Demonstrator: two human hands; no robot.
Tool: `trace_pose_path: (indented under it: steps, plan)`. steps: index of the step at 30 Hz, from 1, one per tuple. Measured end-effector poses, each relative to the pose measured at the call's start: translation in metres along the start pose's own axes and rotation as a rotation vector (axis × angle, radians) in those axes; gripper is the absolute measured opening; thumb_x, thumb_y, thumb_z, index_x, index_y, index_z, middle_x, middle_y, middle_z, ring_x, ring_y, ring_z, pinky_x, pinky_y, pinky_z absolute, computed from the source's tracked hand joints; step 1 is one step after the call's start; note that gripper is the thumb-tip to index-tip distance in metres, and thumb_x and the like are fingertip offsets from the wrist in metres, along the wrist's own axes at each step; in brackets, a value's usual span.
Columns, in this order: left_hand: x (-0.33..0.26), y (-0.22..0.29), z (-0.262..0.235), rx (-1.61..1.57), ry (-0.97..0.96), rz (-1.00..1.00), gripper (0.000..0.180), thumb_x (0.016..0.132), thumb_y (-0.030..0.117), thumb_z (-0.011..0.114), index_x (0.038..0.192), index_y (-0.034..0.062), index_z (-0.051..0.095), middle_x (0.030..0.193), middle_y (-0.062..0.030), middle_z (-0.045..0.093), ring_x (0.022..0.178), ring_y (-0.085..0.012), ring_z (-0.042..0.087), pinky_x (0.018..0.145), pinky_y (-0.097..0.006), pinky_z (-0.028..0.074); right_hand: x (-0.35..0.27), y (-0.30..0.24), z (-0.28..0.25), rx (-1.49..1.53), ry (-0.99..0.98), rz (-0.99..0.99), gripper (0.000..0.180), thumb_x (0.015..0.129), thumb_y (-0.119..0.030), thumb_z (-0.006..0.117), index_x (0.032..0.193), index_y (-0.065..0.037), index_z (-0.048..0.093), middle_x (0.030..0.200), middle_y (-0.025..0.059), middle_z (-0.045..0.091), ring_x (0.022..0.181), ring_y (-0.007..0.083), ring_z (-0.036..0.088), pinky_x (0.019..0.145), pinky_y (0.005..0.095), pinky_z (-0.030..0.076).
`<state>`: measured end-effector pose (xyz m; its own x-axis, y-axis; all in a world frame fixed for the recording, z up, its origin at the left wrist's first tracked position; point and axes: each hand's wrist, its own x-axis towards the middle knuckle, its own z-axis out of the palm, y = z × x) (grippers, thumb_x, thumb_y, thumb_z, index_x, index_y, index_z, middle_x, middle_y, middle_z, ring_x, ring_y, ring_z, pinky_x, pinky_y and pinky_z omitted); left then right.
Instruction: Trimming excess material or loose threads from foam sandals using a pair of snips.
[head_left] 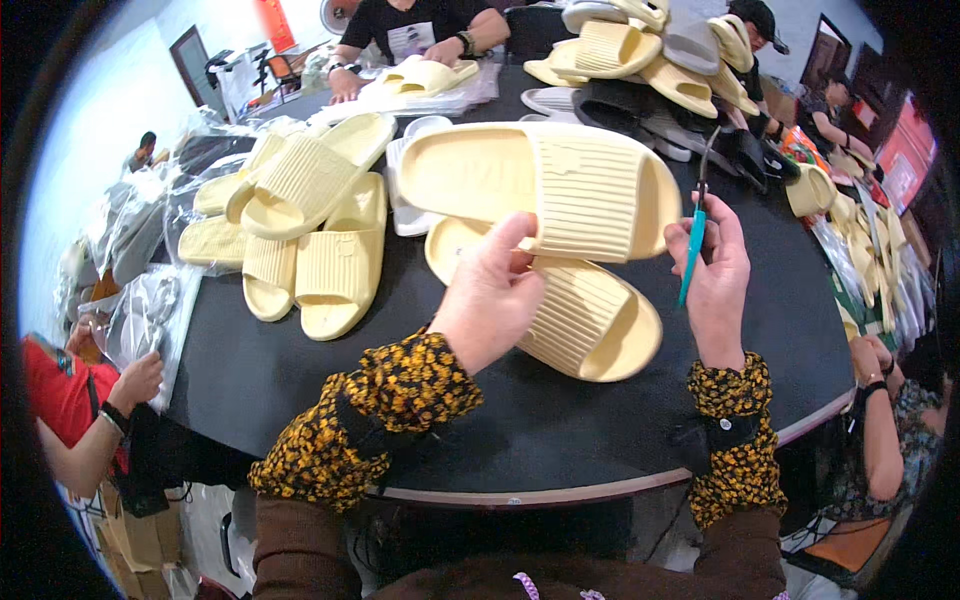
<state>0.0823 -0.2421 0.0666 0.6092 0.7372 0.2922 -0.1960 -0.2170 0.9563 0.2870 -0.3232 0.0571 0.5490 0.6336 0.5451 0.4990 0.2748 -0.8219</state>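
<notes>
My left hand (490,300) grips the near edge of a pale yellow slide sandal (470,175), its thumb against the ribbed strap. The sandal is raised a little above the table, sole down, toe end to the right. Closed round small scissors (692,250) with a teal handle and dark, thin pointed blades, my right hand (715,265) is beside that toe end. The blades point up and away. Below the held sandal, a second yellow slide sandal (590,320) lies on the black table, partly covered by it and by my left hand.
Several yellow sandals (325,230) are heaped at the left. A taller pile of yellow, grey and black sandals (640,75) stands at the far right. Across the black table (560,440), a person (420,30) handles a sandal on plastic bags. Other people's arms (880,430) show at both sides.
</notes>
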Motion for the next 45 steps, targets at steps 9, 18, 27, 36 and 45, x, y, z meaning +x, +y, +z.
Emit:
trace_pose_path:
  steps: [9,18,27,36,45]
  plan:
    - [0.001,-0.015,-0.007,0.194,-0.041,0.109,0.033,0.077,0.000,0.048,0.110,0.0032,0.049,0.077,-0.0157,0.061,0.075,-0.0285,0.061,0.070,-0.036,0.048,0.005,-0.008,-0.003,0.402,-0.008,0.161,0.036,0.082,-0.003,0.059,0.116,0.000,0.048,0.099,0.0054,0.056,0.083,0.0093,0.055,0.072,0.0212,0.046]
    - [-0.031,0.028,-0.035,0.756,-0.317,0.530,0.025,0.069,-0.002,0.051,0.091,0.0059,0.059,0.078,-0.0101,0.059,0.076,-0.0291,0.056,0.068,-0.040,0.045,0.008,-0.005,-0.073,0.239,-0.072,0.196,0.035,0.078,-0.013,0.063,0.108,0.000,0.054,0.096,0.0037,0.057,0.088,0.0121,0.055,0.083,0.0249,0.042]
    - [-0.073,0.021,-0.051,1.041,-0.570,0.568,0.026,0.072,0.008,0.062,0.097,0.0085,0.058,0.101,-0.0085,0.054,0.102,-0.0268,0.050,0.088,-0.040,0.038,0.001,-0.003,-0.082,0.177,-0.307,0.257,0.040,0.071,-0.018,0.064,0.106,0.000,0.054,0.091,0.0036,0.058,0.084,0.0110,0.056,0.078,0.0232,0.044]
    - [-0.122,0.002,-0.094,1.187,-0.369,-0.076,0.095,0.063,0.040,0.078,0.136,0.0043,0.029,0.137,-0.0266,0.030,0.126,-0.0431,0.031,0.103,-0.048,0.027,-0.004,0.015,-0.054,0.150,-0.493,0.344,0.049,0.069,-0.029,0.066,0.108,0.000,0.054,0.088,0.0053,0.058,0.067,0.0089,0.057,0.046,0.0214,0.045]
    - [-0.125,-0.002,-0.099,1.143,-0.360,0.014,0.098,0.055,0.033,0.082,0.132,-0.0014,0.033,0.125,-0.0205,0.045,0.118,-0.0347,0.042,0.099,-0.044,0.032,-0.009,0.023,-0.022,0.235,-0.660,0.450,0.041,0.075,-0.021,0.066,0.108,-0.001,0.053,0.084,0.0024,0.057,0.062,0.0062,0.053,0.045,0.0191,0.042]
